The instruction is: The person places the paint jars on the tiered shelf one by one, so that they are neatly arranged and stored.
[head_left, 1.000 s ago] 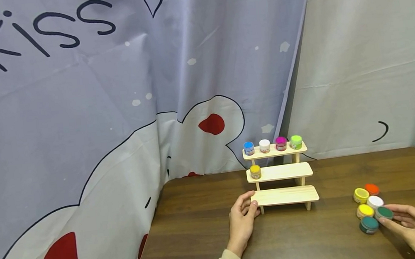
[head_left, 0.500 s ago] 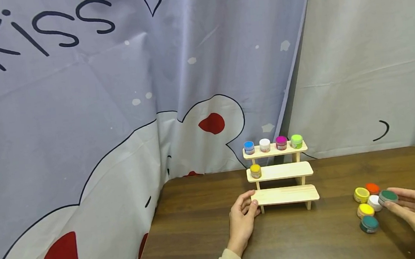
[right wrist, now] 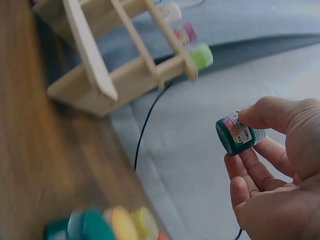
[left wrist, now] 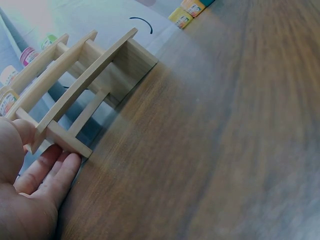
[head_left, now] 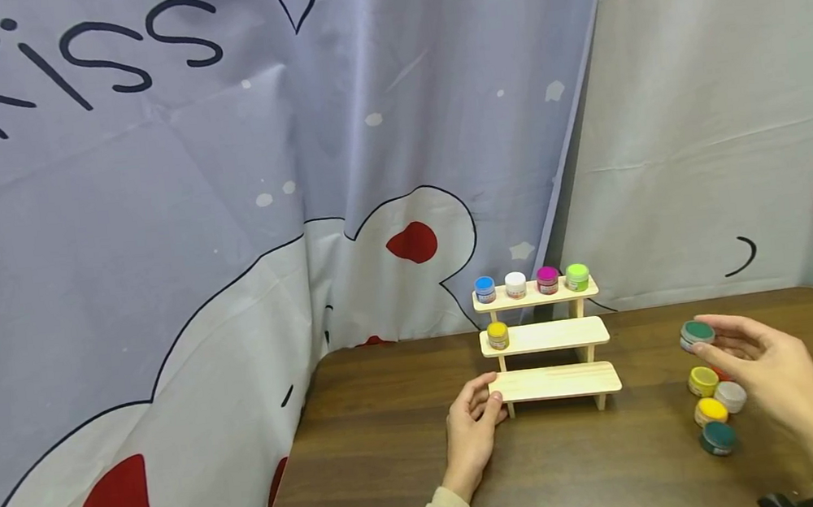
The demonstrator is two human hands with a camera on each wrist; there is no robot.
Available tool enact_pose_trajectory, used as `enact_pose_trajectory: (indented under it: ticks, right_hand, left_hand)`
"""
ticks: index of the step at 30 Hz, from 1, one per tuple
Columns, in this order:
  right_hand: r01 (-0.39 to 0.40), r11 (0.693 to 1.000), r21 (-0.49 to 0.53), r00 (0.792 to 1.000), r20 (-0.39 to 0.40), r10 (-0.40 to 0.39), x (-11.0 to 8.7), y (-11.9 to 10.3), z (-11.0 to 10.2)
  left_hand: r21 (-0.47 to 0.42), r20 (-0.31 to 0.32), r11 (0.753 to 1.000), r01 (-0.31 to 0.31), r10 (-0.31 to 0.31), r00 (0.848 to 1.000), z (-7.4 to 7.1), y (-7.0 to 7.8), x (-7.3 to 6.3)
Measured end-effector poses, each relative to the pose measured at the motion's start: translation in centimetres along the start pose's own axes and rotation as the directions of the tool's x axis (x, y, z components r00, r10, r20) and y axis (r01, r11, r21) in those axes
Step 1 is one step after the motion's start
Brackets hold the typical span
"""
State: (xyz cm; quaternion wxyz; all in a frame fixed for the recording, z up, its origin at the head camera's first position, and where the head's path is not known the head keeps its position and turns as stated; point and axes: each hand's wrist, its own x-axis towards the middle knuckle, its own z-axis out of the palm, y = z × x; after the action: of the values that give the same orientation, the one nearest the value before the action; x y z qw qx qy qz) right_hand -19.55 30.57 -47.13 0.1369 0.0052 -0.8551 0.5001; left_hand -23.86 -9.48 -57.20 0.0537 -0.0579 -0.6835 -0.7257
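A small paint jar with a dark green lid (head_left: pixel 697 335) is pinched between the thumb and fingers of my right hand (head_left: pixel 778 373), raised off the table. In the right wrist view, the jar (right wrist: pixel 234 134) lies tilted and its printed label shows. My left hand (head_left: pixel 471 437) grips the left end of a three-tier wooden display rack (head_left: pixel 559 383) at its lowest shelf. On the top shelf stand blue (head_left: pixel 485 290), white (head_left: pixel 516 285), magenta (head_left: pixel 547 280) and lime green (head_left: pixel 577 278) jars. A dark yellow jar (head_left: pixel 498 337) sits at the left of the middle shelf.
Below my right hand, several jars cluster on the brown table (head_left: pixel 367 453): yellow (head_left: pixel 702 382), white (head_left: pixel 731 397), deeper yellow (head_left: pixel 710 412), teal (head_left: pixel 718 438), and a partly hidden red one (head_left: pixel 721 372). A printed curtain (head_left: pixel 401 123) hangs behind.
The right hand has lifted the dark green jar out of the cluster, then carried it up and to the left. My left hand stays on the rack.
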Motion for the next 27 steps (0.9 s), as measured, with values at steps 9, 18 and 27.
enact_pose_trajectory:
  ticks: [9,18,27]
  right_hand:
    - [0.102,0.99,0.094,0.994,0.022,-0.105,2.4,-4.3,2.9]
    - [0.181,0.971,0.155,0.981,0.035,-0.189,4.2,-7.1,5.7]
    - [0.212,0.965,0.152,0.972,0.065,-0.224,5.5,-8.7,7.8]
  left_hand:
    - [0.007,0.0,1.0,-0.006,0.006,1.0,-0.1,0.0,0.0]
    - [0.001,-0.002,1.0,-0.005,0.005,1.0,0.1,0.0,0.1]
    - [-0.001,-0.006,1.0,-0.004,0.004,1.0,0.0,-0.1,0.1]
